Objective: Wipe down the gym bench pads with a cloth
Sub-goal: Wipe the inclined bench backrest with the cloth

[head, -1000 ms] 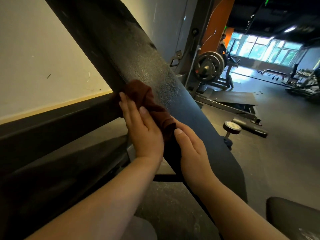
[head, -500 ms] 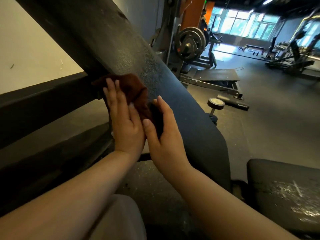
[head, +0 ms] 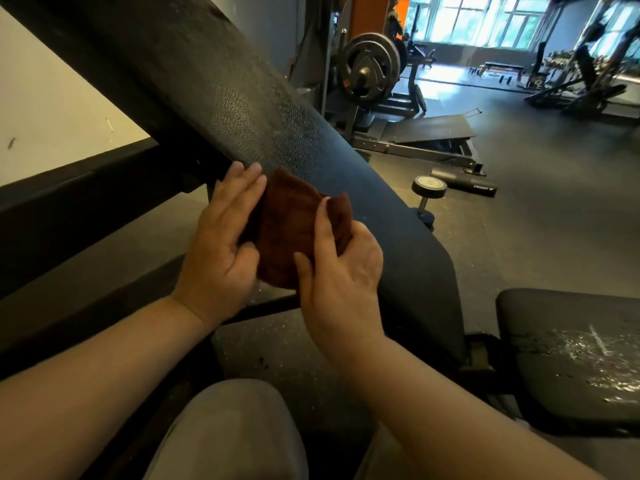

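We take the inclined back pad point(head: 242, 109) as our landmark; it runs as a dark, pebbled slab from upper left down to lower right. To its left we see a pale wall point(head: 52, 109) with a black rail point(head: 69, 188) below it. Against the pad's lower left edge our left hand point(head: 221, 244) lies with its fingers stretched nearly flat, pressing one side of the brown cloth point(head: 287, 230); its grip is loose, more a flat press than a clasp. The cloth is bunched between both hands, resting on the pad's edge about halfway down its length. Our right hand point(head: 339, 271) holds the cloth's other side, thumb on top and fingers curled under, a closed pinch on the fabric. Below the pad, a grey-trousered knee point(head: 235, 427) shows. To the right of the pad's lower end sits the seat pad point(head: 568, 358), flecked with pale scuffs. Beyond the pad on the floor lie a dumbbell point(head: 427, 199) and a dark roller point(head: 464, 183), with a loaded weight plate point(head: 369, 69) farther back.
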A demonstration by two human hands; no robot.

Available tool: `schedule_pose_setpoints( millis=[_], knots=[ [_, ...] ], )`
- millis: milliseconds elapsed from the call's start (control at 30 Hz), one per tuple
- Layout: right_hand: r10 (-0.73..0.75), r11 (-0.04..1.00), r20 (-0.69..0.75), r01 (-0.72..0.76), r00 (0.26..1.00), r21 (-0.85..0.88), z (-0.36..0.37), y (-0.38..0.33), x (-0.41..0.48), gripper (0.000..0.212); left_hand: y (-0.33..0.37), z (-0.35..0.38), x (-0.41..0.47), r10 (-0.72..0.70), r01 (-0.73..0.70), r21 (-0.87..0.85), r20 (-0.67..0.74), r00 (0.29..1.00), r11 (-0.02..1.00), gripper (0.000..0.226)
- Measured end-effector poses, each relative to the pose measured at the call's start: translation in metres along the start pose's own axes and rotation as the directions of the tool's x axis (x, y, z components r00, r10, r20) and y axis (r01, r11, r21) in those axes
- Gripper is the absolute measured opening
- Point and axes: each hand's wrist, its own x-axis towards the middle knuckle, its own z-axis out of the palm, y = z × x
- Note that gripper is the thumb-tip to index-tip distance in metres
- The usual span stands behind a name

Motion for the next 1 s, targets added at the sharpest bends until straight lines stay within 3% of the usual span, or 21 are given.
schedule_pose_setpoints(
  millis=[100,233,400,533,667,833,1000],
  knots=[
    [-0.087,0.981,-0.027,0.081,0.996,-0.174,-0.01,0.036,-0.017,0.072,-0.002,-0.01,0.004,0.064,-0.063,0.111,-0.002,0.998,0.992,0.071],
    [-0.024,0.968,-0.067,0.007,0.997,-0.251,-0.015,0.07,-0.041,0.07,-0.003,-0.019,0.001,0.006,0.002,0.103,-0.074,0.997,0.995,0.071],
    [-0.231,0.938,-0.013,0.22,0.973,-0.268,0.006,0.025,0.001,0.086,0.0,-0.018,0.001,-0.001,0.001,0.118,0.003,1.0,0.993,0.07],
    [-0.316,0.902,-0.019,0.294,0.949,-0.317,0.022,-0.023,0.033,0.061,0.004,-0.018,0.011,-0.066,0.074,0.146,-0.055,0.996,0.987,0.064],
    [-0.389,0.847,0.036,0.373,0.92,-0.378,0.008,0.009,0.017,0.063,0.0,-0.016,0.016,-0.016,0.023,0.244,-0.029,0.999,0.969,0.069],
    [-0.282,0.841,0.133,0.312,0.95,-0.442,-0.02,0.098,-0.058,0.09,0.006,-0.008,0.012,0.046,-0.046,0.237,0.005,0.999,0.971,0.063],
    [-0.211,0.924,-0.003,0.199,0.977,-0.328,0.002,0.044,-0.026,0.078,0.016,0.009,0.012,0.217,-0.264,0.231,0.207,0.954,0.936,0.055]
  ],
)
